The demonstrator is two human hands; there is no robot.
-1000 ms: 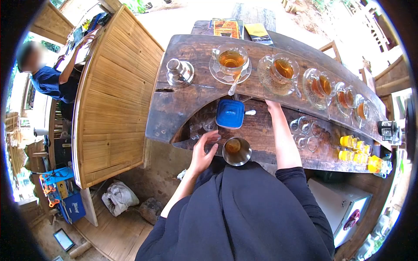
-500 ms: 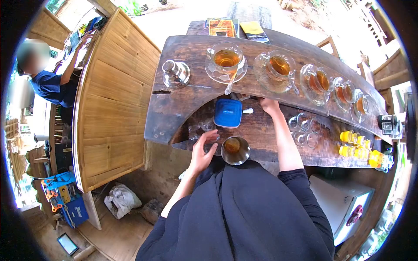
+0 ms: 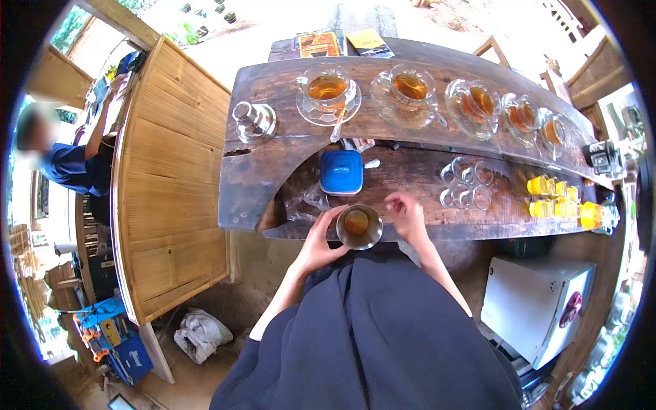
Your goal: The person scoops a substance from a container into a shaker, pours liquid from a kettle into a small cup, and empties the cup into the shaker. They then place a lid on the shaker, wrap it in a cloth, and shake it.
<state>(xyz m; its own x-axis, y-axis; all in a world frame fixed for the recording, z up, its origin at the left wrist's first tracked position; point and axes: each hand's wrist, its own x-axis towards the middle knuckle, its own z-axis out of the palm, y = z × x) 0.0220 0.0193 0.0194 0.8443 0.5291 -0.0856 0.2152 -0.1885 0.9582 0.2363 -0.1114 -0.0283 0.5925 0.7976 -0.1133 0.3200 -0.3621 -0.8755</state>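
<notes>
The left hand (image 3: 319, 240) grips a metal cup (image 3: 371, 237) from its left side, fingers at the far side of the rim and thumb at the near side. Brown liquid (image 3: 357, 222) shows inside. The cup is at the near edge of the lower shelf (image 3: 410, 171) of a wooden table (image 3: 242, 188); whether it rests there or is lifted cannot be told. The right hand (image 3: 407, 217) is just to the right of the cup, fingers curled close together; whether they pinch something small cannot be told.

Beyond the left hand, near the shelf's left end, are a blue-lidded box (image 3: 342, 172), a light handle (image 3: 372, 164) sticking out by its right side, and crumpled clear plastic (image 3: 311, 201). Toward the shelf's right end stand clear glasses (image 3: 467, 184) in a cluster, then yellow glasses (image 3: 553, 195) by the right corner.

On the table's upper board, a metal shaker (image 3: 254, 121) stands near the left end. Five glass cups of tea (image 3: 410, 86) line the board toward its right end; the leftmost sits on a patterned saucer (image 3: 350, 109) with a spoon (image 3: 337, 128).
</notes>
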